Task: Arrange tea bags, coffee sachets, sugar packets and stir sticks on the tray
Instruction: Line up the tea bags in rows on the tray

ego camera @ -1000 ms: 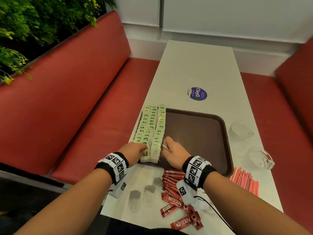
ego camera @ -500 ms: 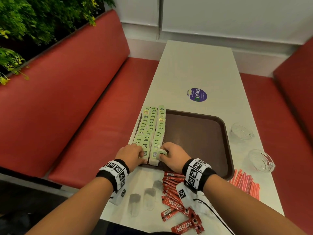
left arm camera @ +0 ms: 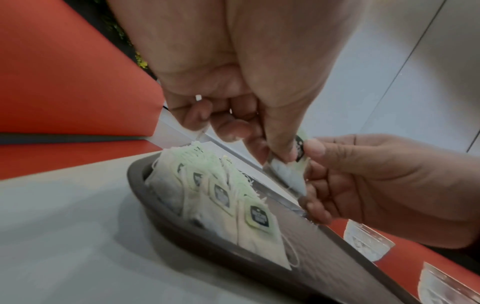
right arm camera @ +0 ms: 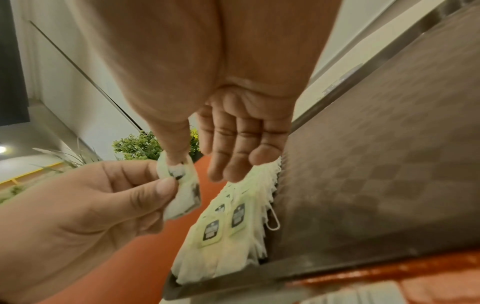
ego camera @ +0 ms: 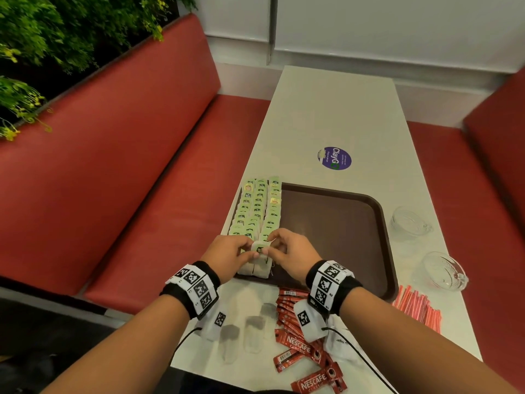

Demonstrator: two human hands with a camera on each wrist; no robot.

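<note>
A brown tray (ego camera: 341, 223) lies on the white table, with three rows of green-tagged tea bags (ego camera: 257, 206) along its left side. Just above the near end of those rows, both hands hold one tea bag (ego camera: 260, 248). My left hand (ego camera: 250, 248) pinches the tea bag (left arm camera: 288, 176) between thumb and fingertips. My right hand (ego camera: 274, 245) pinches its tag end with thumb (right arm camera: 176, 160) and fingers. Red Nescafe coffee sachets (ego camera: 298, 348) lie below the tray. Red stir sticks (ego camera: 417, 308) lie to its lower right.
Three loose tea bags (ego camera: 252, 331) lie on the table under my left wrist. Two glass bowls (ego camera: 409, 223) (ego camera: 444, 270) stand right of the tray. A purple sticker (ego camera: 335, 158) sits beyond it. Red bench seats flank the table on both sides.
Both hands were down on the near end of the tea bag rows. They have risen a little and now hold one tea bag between them.
</note>
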